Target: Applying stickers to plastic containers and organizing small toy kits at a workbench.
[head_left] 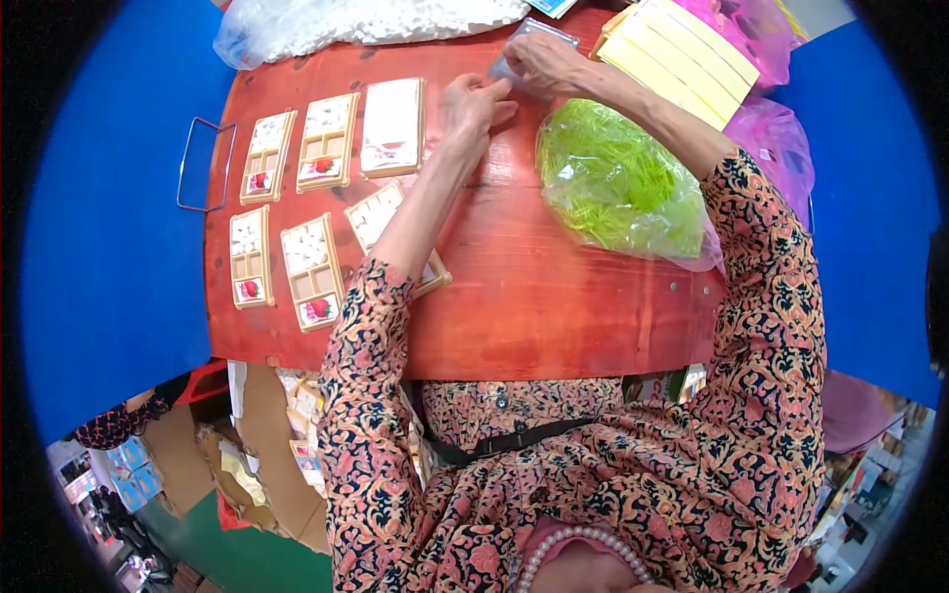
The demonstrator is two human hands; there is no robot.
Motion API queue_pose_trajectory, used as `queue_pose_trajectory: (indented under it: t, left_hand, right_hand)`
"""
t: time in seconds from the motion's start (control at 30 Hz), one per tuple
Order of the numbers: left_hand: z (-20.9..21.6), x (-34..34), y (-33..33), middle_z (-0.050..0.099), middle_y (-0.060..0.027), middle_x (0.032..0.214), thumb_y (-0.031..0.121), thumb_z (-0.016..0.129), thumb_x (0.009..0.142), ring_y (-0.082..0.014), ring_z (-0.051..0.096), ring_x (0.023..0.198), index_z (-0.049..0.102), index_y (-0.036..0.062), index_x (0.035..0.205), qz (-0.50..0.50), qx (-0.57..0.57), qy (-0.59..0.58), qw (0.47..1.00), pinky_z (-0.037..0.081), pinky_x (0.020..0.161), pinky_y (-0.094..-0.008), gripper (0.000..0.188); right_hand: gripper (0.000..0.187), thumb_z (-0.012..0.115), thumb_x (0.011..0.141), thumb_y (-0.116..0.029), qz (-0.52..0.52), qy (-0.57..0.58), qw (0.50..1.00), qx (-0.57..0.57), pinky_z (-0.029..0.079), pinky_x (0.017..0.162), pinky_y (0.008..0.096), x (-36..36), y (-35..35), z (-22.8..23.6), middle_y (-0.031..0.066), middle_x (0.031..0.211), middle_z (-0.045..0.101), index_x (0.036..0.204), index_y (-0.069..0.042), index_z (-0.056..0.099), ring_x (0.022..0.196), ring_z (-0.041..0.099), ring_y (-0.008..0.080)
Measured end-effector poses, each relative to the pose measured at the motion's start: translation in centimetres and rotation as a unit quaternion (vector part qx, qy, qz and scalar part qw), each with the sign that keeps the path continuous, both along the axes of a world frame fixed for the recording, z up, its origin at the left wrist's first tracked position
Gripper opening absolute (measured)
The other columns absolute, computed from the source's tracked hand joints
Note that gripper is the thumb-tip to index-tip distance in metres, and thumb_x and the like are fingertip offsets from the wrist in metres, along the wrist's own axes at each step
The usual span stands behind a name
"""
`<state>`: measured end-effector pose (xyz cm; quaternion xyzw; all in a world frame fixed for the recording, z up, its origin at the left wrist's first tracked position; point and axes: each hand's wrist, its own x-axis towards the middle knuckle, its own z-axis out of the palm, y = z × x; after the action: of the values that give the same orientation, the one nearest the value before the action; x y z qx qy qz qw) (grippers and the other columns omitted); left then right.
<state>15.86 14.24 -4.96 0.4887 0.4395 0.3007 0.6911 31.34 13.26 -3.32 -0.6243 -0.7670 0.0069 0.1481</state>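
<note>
At the far side of the red table (554, 326), my right hand (546, 65) is bent over a greyish see-through plastic packet (560, 32), fingers closed on it. Close by on its left, my left hand (471, 111) has thumb and fingertips together at the packet's near edge; whatever they pinch is too small to make out. Left of that hand lies a beige tray with a white top (392, 119). Several beige compartment trays (326, 143) lie in two rows, holding white foam bits and small strawberry-picture cards (318, 310). My left forearm partly covers one tilted tray (374, 215).
A clear bag of bright green shreds (623, 178) lies under my right forearm. Behind are a big bag of white foam bits (366, 25), yellow sheets (680, 57) and pink plastic bags (776, 148). Blue panels (109, 227) flank the table; cardboard boxes (267, 455) stand below left.
</note>
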Motion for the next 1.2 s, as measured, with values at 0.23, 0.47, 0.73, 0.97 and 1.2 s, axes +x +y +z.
queue_pose_trajectory:
  t: [0.23, 0.47, 0.73, 0.97, 1.2]
  left_hand:
    - [-1.6, 1.3, 0.8, 0.060, -0.0149, 0.103, 0.007, 0.058, 0.086, -0.0265, 0.063, 0.088, 0.051, -0.0064, 0.111, -0.027, -0.029, -0.144, 0.989, 0.056, 0.073, -0.0367, 0.029]
    - [-1.4, 1.9, 0.5, 0.063, -0.0137, 0.091, 0.005, 0.059, 0.080, -0.0239, 0.065, 0.077, 0.051, -0.0063, 0.108, 0.013, 0.028, -0.124, 0.992, 0.057, 0.065, -0.0361, 0.031]
    - [-2.9, 3.0, 0.1, 0.063, -0.0159, 0.085, 0.009, 0.055, 0.077, -0.0252, 0.065, 0.074, 0.051, -0.0088, 0.101, 0.108, 0.023, -0.102, 0.989, 0.057, 0.063, -0.0363, 0.030]
    - [-3.4, 2.5, 0.5, 0.061, -0.0200, 0.092, 0.003, 0.053, 0.077, -0.0293, 0.065, 0.079, 0.047, -0.0125, 0.105, 0.096, -0.006, -0.086, 0.992, 0.057, 0.071, -0.0387, 0.033]
    - [-4.2, 3.1, 1.5, 0.060, -0.0205, 0.090, -0.005, 0.055, 0.073, -0.0287, 0.066, 0.076, 0.050, -0.0130, 0.101, 0.085, -0.017, -0.062, 0.994, 0.058, 0.065, -0.0337, 0.030]
  right_hand:
    - [0.016, 0.058, 0.066, -0.014, 0.015, 0.040, 0.999, -0.024, 0.047, 0.059, 0.0411, 1.2, 0.2, -0.1, 0.0205, 0.069, 0.060, 0.073, -0.001, 0.061, 0.067, 0.060, 0.0350]
    - [0.011, 0.053, 0.071, -0.009, 0.007, 0.015, 0.998, -0.057, 0.045, 0.065, 0.0408, 1.7, -0.1, 0.2, 0.0182, 0.073, 0.058, 0.078, 0.000, 0.055, 0.071, 0.056, 0.0345]
    - [0.011, 0.053, 0.071, -0.007, 0.066, 0.041, 0.995, 0.055, 0.043, 0.062, 0.0398, 0.7, 0.2, 0.5, 0.0179, 0.070, 0.057, 0.078, 0.001, 0.055, 0.067, 0.055, 0.0335]
    - [0.017, 0.056, 0.075, -0.012, -0.014, 0.091, 0.996, 0.022, 0.042, 0.055, 0.0414, 3.0, -0.2, 4.6, 0.0230, 0.062, 0.055, 0.073, 0.005, 0.058, 0.058, 0.056, 0.0343]
    - [0.020, 0.058, 0.080, -0.019, -0.110, 0.278, 0.954, -0.035, 0.046, 0.055, 0.0354, 4.7, -1.7, 7.0, 0.0073, 0.057, 0.057, 0.074, 0.000, 0.061, 0.058, 0.059, 0.0199]
